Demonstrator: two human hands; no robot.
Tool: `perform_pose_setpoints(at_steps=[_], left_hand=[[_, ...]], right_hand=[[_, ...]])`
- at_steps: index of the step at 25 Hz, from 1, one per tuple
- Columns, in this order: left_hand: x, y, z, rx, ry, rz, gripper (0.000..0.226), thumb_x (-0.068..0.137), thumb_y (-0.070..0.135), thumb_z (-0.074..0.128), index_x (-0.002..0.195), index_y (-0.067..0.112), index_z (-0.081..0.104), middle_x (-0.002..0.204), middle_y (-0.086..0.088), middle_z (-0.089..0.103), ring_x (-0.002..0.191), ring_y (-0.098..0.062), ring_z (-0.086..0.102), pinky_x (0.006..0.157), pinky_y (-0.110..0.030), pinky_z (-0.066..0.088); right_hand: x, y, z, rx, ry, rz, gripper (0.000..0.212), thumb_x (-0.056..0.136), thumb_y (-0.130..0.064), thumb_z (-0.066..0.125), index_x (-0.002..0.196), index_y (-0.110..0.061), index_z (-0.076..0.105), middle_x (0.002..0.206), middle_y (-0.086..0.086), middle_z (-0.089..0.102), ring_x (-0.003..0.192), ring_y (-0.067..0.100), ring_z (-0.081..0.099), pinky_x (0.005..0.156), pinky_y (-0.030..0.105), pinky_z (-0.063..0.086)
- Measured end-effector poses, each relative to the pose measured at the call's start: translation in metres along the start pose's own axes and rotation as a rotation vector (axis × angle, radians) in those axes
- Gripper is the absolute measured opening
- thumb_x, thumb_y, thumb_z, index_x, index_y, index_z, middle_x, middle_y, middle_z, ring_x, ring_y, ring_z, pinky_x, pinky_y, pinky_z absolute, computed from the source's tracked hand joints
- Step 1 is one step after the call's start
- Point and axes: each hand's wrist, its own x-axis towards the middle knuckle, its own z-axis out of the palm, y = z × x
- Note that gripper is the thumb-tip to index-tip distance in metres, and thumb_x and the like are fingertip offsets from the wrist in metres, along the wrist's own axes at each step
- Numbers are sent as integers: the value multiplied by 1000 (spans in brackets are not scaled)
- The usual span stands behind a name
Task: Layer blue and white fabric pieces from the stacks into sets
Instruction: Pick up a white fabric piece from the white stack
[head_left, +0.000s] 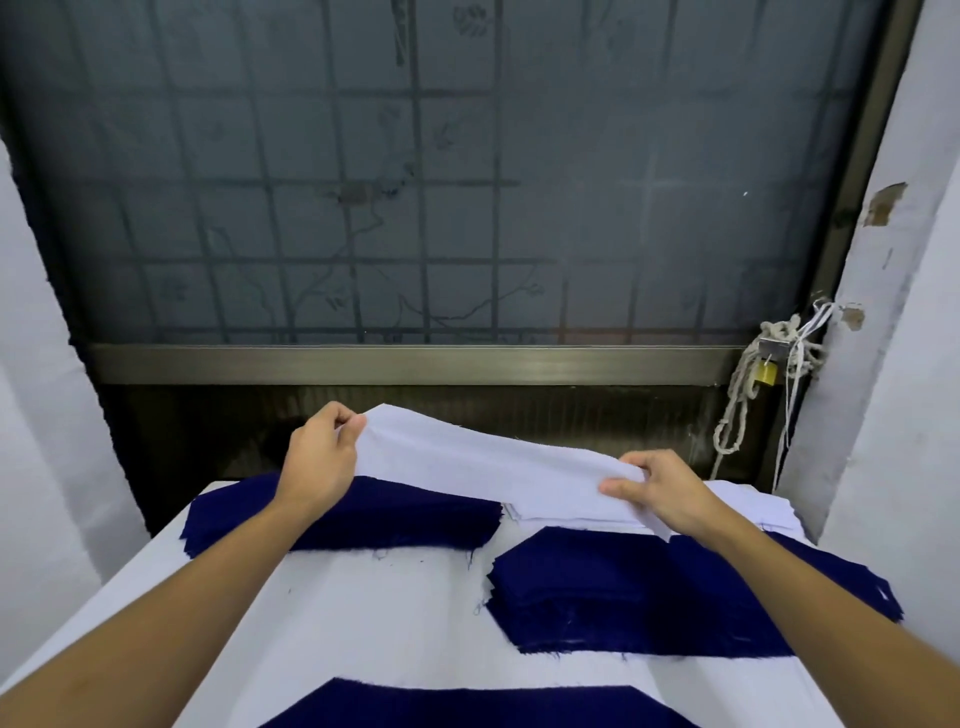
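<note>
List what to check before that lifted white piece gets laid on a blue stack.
1. Left hand grip on the white piece: ok, fingers pinch its far corner.
2. Right hand grip: ok, thumb and fingers pinch the near edge.
3. Only one layer lifted: cannot tell, the edge is too thin to count.
4. Piece free of the white stack: not ok, its lower edge lies on the stack.
5. Piece flat: not ok, it sags and creases between the hands.
6. Top of the right blue stack bare: ok, though the right forearm crosses above it.
</note>
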Motion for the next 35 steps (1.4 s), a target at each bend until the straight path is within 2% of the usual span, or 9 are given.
perform_pose_setpoints(at_steps=[3, 6, 11, 14, 18, 22, 26, 30, 35], left_hand=[[-10, -21, -18, 22, -3, -61, 15, 105, 32, 53, 92, 26, 58, 81, 6, 63, 75, -14, 63, 61, -27, 48], [-28, -43, -30, 62, -20, -80, 17, 104, 34, 55, 99, 20, 62, 88, 7, 64, 80, -9, 60, 71, -27, 46], [-56, -47, -49, 36, 33, -111, 22, 103, 35, 58, 97, 15, 65, 89, 1, 67, 79, -10, 59, 67, -25, 43], [-80, -47, -56, -11, 33, -125, 22, 102, 34, 58, 98, 14, 65, 89, 0, 67, 79, -10, 60, 60, -22, 42], [-121, -55, -55, -31, 8, -150, 18, 101, 34, 60, 97, 17, 65, 90, 4, 66, 81, -8, 60, 62, -20, 43], [-166, -82, -51, -55, -85, -185, 19, 100, 36, 61, 88, 22, 63, 91, 8, 69, 92, -14, 62, 73, -27, 43], [-202, -105, -41, 35, -150, -215, 18, 99, 41, 61, 87, 28, 63, 96, 8, 72, 98, -13, 62, 76, -33, 48], [-225, -114, -28, 169, -159, -210, 18, 99, 45, 60, 85, 35, 59, 87, 13, 70, 80, -6, 64, 63, -29, 50], [-229, -116, -25, 200, -131, -196, 18, 97, 41, 65, 82, 33, 58, 75, 16, 67, 69, -5, 61, 56, -28, 47]], right_hand=[[-14, -2, 5, 117, 22, 48, 14, 94, -32, 70, 101, -22, 76, 92, -4, 78, 88, 17, 74, 78, 32, 59], [-28, -1, 19, 125, 80, 78, 25, 101, -36, 60, 94, -18, 75, 89, 0, 75, 91, 19, 70, 75, 30, 55], [-46, -8, 35, 151, 180, 62, 37, 105, -37, 50, 86, -15, 73, 82, -1, 70, 88, 20, 66, 69, 29, 52], [-65, -6, 42, 185, 215, 94, 39, 104, -38, 50, 82, -12, 68, 73, -7, 67, 81, 15, 64, 64, 28, 50], [-103, 12, 55, 191, 256, 95, 44, 101, -36, 56, 68, -7, 52, 57, -7, 47, 55, 2, 46, 62, 34, 40], [-144, 36, 75, 185, 242, 116, 39, 99, -30, 60, 64, -14, 54, 61, -7, 53, 57, 1, 51, 64, 31, 42], [-169, 59, 90, 126, 250, 113, 41, 98, -23, 62, 62, -18, 42, 59, -7, 46, 57, 7, 43, 63, 33, 38], [-178, 80, 97, -19, 282, 148, 36, 94, -22, 67, 66, -10, 48, 56, -1, 47, 55, 12, 42, 58, 33, 37], [-179, 81, 102, -215, 288, 124, 25, 89, -21, 73, 76, -25, 52, 67, -2, 57, 63, 15, 55, 56, 26, 43]])
